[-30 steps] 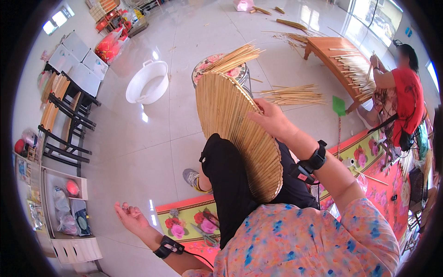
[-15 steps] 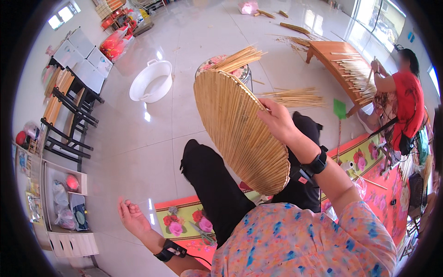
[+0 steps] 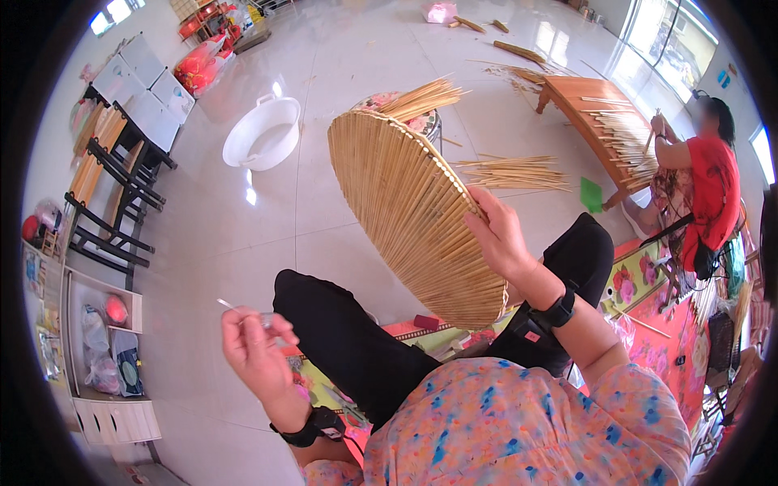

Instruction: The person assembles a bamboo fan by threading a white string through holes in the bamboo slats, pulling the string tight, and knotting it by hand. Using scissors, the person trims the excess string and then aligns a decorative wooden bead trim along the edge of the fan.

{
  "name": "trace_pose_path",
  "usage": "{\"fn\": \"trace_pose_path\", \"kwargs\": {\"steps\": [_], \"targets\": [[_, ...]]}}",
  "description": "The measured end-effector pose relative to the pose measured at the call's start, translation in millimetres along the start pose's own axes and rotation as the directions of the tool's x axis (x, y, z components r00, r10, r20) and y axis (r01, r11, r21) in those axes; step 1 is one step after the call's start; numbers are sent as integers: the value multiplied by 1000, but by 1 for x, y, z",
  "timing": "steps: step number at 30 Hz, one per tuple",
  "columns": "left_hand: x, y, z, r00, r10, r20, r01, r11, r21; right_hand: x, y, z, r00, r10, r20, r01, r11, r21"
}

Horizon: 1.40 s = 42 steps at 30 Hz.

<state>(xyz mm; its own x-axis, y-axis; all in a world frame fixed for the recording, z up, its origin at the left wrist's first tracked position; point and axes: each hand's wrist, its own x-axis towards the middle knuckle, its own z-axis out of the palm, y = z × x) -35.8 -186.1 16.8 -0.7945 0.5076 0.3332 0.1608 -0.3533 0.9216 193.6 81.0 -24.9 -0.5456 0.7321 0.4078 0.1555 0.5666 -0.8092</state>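
Note:
My right hand (image 3: 500,235) grips the upper right edge of an oval, fan-like panel of thin straw-coloured stalks (image 3: 413,223). Its pleats run close together, and a row of pale stalk ends lines that edge. The panel leans over my lap, above my black-trousered legs (image 3: 340,340). To the left of my knee, my left hand (image 3: 259,348) is raised with its fingers curled round a small thin tool (image 3: 224,303). Its slim pale tip sticks out past the fingers, and something shiny shows between them; its exact kind is unclear.
Ahead, a stool (image 3: 425,123) carries a bundle of stalks, with more loose stalks (image 3: 519,172) on the floor. A white basin (image 3: 261,134) stands left. At right, a person in red (image 3: 713,182) works at a wooden table (image 3: 567,101). A flowered mat (image 3: 648,324) lies beneath me.
My left hand has risen and moved right, now showing a thin pale-tipped tool. The panel has shifted slightly up and left, still in my right hand. My knees have spread apart.

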Motion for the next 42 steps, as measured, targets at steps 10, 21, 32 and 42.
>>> {"fn": "trace_pose_path", "kwargs": {"steps": [10, 21, 32, 42], "targets": [[12, -42, 113, 920, -75, 385, 54, 996, 66, -21, 14, 10, 992, 122, 37, -126, 986, 113], [10, -97, 182, 889, 193, 414, -356, 862, 362, -37, -1, 8, 994, 19, 106, -21, 1000, 21], [16, -81, 165, 913, -86, 399, 26, 988, 153, -37, 2, 12, 994, 104, 25, -105, 992, 71], [14, -102, 186, 889, 168, 427, -358, 836, 417, -39, 1, 12, 991, 135, 26, -136, 989, 54]]}}
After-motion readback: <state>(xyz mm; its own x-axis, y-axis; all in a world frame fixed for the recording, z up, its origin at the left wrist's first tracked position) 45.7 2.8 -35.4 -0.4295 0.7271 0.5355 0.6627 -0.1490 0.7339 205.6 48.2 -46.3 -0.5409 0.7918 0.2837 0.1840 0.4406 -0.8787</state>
